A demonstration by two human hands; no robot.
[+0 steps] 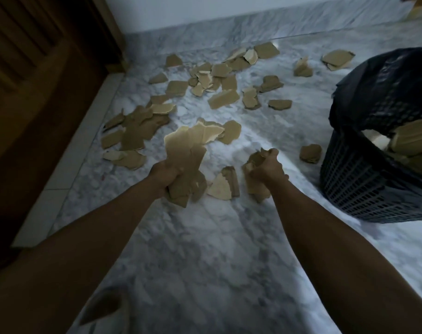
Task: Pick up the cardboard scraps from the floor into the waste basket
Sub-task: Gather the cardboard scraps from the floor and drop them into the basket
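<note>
1. Fingers of the left hand (165, 175) are curled tight round a fat bundle of cardboard scraps (186, 155), the torn sheets fanning up above the fist.
2. Over on the other side, the right hand (267, 166) is clamped on a smaller wad of scraps (255, 182), fingers wrapped right round it, low over the marble floor (205, 249).
3. Between the two fists, a pale triangular scrap (220, 188) lies loose on the floor.
4. Both hands look full, so the gathering step seems done for this load; the next move calls for a swing right to the waste basket (364, 189), which stands by the floor's right edge with cardboard already inside its dark liner.
5. Farther off, plenty more scattered scraps (223, 98) spread toward the far wall and the left edge by the wooden door (36, 68). Long way to go.
</note>
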